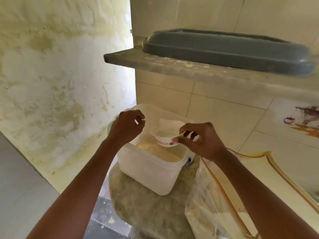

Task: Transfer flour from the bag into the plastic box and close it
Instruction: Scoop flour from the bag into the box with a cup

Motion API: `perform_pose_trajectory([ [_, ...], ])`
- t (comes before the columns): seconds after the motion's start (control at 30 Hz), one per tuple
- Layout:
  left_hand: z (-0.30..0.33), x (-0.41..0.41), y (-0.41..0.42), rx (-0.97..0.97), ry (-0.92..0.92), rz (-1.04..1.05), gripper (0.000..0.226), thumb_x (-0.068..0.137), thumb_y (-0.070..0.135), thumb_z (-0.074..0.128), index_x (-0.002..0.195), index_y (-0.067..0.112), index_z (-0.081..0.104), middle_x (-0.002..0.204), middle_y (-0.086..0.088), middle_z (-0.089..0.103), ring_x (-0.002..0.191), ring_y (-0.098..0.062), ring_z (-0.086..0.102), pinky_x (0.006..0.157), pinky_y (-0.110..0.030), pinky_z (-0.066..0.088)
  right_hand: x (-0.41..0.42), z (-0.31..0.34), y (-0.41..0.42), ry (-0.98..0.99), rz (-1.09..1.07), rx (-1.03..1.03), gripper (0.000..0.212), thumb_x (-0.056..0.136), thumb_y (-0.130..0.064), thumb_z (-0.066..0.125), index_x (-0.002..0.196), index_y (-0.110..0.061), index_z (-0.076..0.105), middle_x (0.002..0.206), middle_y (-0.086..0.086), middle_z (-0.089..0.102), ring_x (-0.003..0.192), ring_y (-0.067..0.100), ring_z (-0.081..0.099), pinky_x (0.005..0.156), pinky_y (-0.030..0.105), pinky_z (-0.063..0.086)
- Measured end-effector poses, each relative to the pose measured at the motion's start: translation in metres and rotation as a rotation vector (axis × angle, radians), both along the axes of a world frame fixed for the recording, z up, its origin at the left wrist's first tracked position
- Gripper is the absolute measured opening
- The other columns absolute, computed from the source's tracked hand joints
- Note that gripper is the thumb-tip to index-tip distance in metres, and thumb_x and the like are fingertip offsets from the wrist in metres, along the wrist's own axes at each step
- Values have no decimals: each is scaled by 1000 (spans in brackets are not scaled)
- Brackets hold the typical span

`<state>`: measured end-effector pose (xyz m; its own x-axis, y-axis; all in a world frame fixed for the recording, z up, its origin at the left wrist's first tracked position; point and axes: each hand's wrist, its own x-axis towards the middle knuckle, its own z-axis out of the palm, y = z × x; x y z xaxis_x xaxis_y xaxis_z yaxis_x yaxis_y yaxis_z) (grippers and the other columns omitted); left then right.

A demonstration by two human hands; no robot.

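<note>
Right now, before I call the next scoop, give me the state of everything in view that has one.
plastic box: open, no lid on, partly filled with flour.
flour: heaped inside the box.
small bowl: held over the box, roughly level, flour inside.
right hand: pinches the bowl's rim.
left hand: fingers curled above the box's far-left edge; holding anything, cannot tell.
grey lid: lying on the shelf, off the box.
plastic bag: open, crumpled beside the box.

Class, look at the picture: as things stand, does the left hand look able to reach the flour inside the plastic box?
Probably yes. The left hand hovers at the open plastic box, which has no lid on, and the flour lies exposed below; only the small bowl held by the right hand covers part.
</note>
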<state>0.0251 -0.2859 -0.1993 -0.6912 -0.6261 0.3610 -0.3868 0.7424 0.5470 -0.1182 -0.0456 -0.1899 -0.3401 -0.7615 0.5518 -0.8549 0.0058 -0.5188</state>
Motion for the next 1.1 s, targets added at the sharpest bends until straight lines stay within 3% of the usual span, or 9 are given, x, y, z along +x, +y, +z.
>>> perform_pose_trajectory([
  [0.23,3,-24,47,76,122,-267,16,88,18,67,95,30,74,96,18,68,77,0,68,78,-37,60,3,27,67,2,24,-197,27,85,-29,81,89,-2,75,80,0,73,69,13,73,58,20,52],
  [0.37,4,-47,85,44,121,-459,27,91,0,66,98,24,76,113,11,57,86,1,65,69,-8,46,1,37,110,-7,2,-139,14,84,-22,79,87,-10,73,77,-3,70,66,10,68,60,13,46],
  [0.53,11,-59,134,351,134,-669,25,89,18,80,113,19,74,119,18,67,109,-6,64,77,-1,39,-2,32,165,-71,-29,-89,12,83,-19,78,86,-9,71,72,-3,68,62,11,67,58,14,47],
  [0.57,10,-61,141,384,97,-733,31,87,23,82,116,22,72,118,21,70,115,-3,61,85,-4,39,-2,30,176,-77,-43,-68,14,83,-19,78,86,-7,71,71,-3,68,61,11,67,58,14,47],
  [0.63,2,-66,146,332,-30,-805,29,83,38,84,109,35,74,121,26,68,123,2,57,108,-30,41,0,25,195,-110,-55,-41,17,85,-23,77,86,-7,71,70,-5,67,60,9,66,57,16,48],
  [0.73,-6,-70,146,178,-197,-785,31,69,69,75,95,52,76,122,38,59,121,4,54,111,-56,37,4,19,216,-186,-80,-5,21,86,-30,73,86,-9,71,67,-9,68,57,9,67,54,18,49],
  [0.87,-9,-71,143,180,-194,-801,41,70,59,76,110,54,70,122,35,62,124,2,54,111,-59,38,6,3,225,-31,-109,145,26,91,-34,69,86,-9,72,67,-12,69,59,5,68,50,24,52],
  [1.0,-10,-67,145,182,-217,-793,56,77,29,87,124,50,65,126,29,64,123,-2,58,105,-56,48,4,-18,220,42,-224,450,42,91,-61,62,97,-20,73,81,-11,73,74,-1,69,65,25,57],
  [1.1,-10,-64,146,220,-185,-832,67,78,18,87,131,50,60,128,26,61,113,-8,65,81,-53,62,7,-27,205,113,-314,826,29,90,-53,67,106,-29,68,94,-11,64,85,8,62,73,24,50],
])
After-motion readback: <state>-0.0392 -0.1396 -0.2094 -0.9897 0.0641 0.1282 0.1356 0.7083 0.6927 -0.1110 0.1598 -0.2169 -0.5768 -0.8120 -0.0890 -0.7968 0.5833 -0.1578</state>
